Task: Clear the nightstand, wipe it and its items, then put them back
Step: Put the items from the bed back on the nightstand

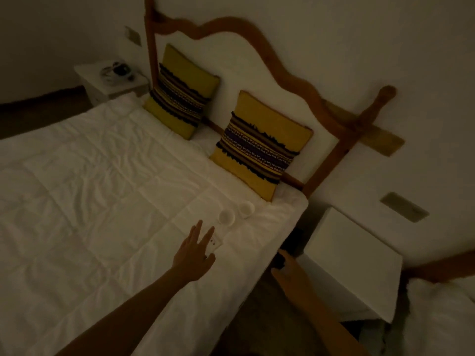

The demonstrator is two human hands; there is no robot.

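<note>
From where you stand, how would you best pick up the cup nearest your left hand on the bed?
Probably by its rim and side wall, coming from above. The cup stands upright, mouth up, on the soft quilt, and the second cup sits close on its far right, so the near left side is the freer way in for the left hand.

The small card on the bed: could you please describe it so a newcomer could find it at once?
Start at the white bed, near its edge facing the nightstand. Below the two white cups lies the small card, under the left hand fingertips. Unlike the round cups, it is flat, rectangular, with tiny dark marks.
</note>
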